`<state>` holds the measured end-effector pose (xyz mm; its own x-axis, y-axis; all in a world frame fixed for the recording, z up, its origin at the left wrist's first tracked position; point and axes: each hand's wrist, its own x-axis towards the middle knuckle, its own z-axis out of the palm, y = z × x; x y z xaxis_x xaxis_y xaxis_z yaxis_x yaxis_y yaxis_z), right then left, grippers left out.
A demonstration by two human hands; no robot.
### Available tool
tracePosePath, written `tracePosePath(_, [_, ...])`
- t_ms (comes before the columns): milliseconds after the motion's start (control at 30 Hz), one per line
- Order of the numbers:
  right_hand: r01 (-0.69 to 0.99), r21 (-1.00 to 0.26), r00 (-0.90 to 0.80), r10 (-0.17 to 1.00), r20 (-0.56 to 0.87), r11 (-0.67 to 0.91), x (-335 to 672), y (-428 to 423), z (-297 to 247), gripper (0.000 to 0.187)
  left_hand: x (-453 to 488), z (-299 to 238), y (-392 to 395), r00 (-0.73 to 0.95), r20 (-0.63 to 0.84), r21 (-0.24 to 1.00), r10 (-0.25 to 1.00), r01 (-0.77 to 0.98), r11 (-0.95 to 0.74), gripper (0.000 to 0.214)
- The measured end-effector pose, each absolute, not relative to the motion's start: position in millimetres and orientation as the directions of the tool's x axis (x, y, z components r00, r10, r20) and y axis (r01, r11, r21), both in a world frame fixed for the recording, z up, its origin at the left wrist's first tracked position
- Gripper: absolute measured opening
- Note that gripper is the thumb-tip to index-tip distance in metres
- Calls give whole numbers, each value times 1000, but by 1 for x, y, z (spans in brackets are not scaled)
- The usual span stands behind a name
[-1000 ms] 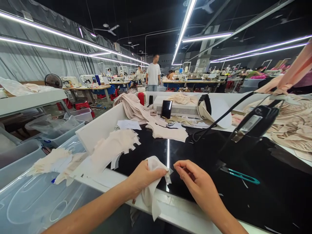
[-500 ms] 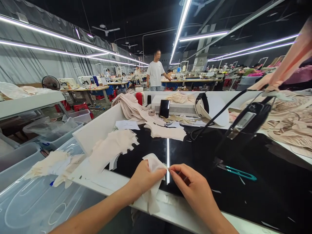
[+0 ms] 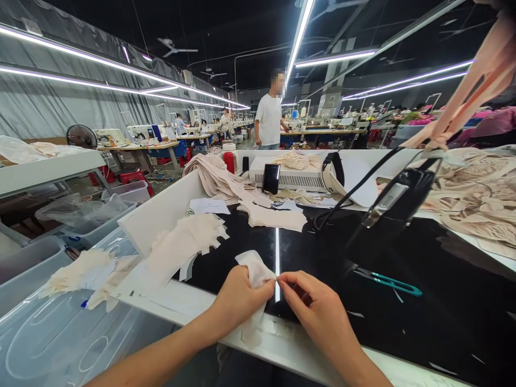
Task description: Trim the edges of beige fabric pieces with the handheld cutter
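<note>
The left hand [image 3: 237,294] is closed around a small white fabric piece [image 3: 252,266], which bunches above the thumb and hangs down below the palm. The right hand [image 3: 318,312] meets it from the right, thumb and forefinger pinched narrow on the piece's near corner. Both hands sit over the white front edge [image 3: 282,344] of a glossy black worktop [image 3: 423,333].

A paper sheet [image 3: 209,206] beyond the left hand carries print, but it is too small to read. A phone [image 3: 271,178] stands farther back with its screen dark.

Left of the hands, a pile of beige cut pieces [image 3: 181,247] overhangs the worktop's corner and spills toward a clear plastic bin [image 3: 48,333] below. Right of the hands lie teal thread snips [image 3: 389,281], well apart, with bare black surface between. Above them hangs what seems to be a black lamp head [image 3: 397,201] on cables. The stretch of worktop straight ahead of the hands is bare as far as a flat stack of beige panels [image 3: 274,216].
</note>
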<state>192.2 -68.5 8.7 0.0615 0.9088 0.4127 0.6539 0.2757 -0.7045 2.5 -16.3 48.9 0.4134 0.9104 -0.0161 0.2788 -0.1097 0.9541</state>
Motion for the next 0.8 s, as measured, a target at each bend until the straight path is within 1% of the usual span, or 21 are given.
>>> tracePosePath(167, [647, -730, 60, 939, 339, 222, 193, -68, 9, 28, 2, 45, -19, 406, -9, 922, 914, 356, -149, 39])
tracePosePath(300, [647, -742, 95, 946, 309, 177, 193, -68, 8, 25, 2, 44, -20, 403, -18, 929, 915, 345, -134, 37])
tracePosePath(433, [589, -797, 178, 939, 293, 137, 185, -68, 15, 27, 4, 44, -19, 378, -34, 958, 925, 277, -78, 33])
tracePosePath(567, [487, -868, 275, 927, 257, 96, 175, -68, 28, 33, 8, 43, -20, 365, -104, 986, 925, 162, 47, 33])
tracePosePath(700, [395, -919, 323, 932, 162, 22, 170, -69, 38, 37, 11, 42, -23, 361, -182, 983, 915, 49, 176, 39])
tracePosePath(800, [307, -950, 363, 930, 65, -53, 167, -68, 41, 39, 13, 41, -25, 342, -212, 973, 916, -17, 231, 41])
